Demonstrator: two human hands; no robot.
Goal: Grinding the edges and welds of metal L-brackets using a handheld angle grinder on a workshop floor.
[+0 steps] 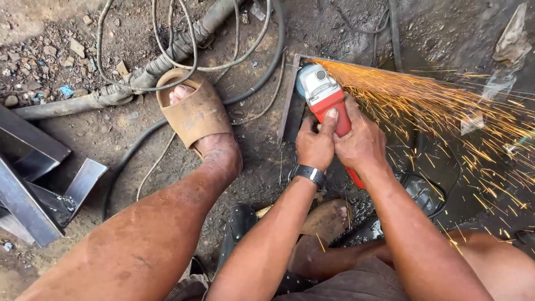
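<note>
Gripping: left hand [315, 146] and right hand [361, 142], both clenched around red-bodied angle grinder with grey metal head [325, 96]; disc beyond the knuckles against dark steel angle frame [290, 106], orange sparks [423, 100] streaming right.

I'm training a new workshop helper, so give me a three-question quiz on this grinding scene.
1. True or false: both hands grip the red grinder.
2. Which way do the sparks fly in the picture: A) to the left, B) to the right, C) toward the person's knees?
3. Fill in: the left foot, next to the metal frame, wears a tan ______.

Key:
1. True: the left hand and the right hand both hold its body.
2. B.
3. Sandal.
</note>
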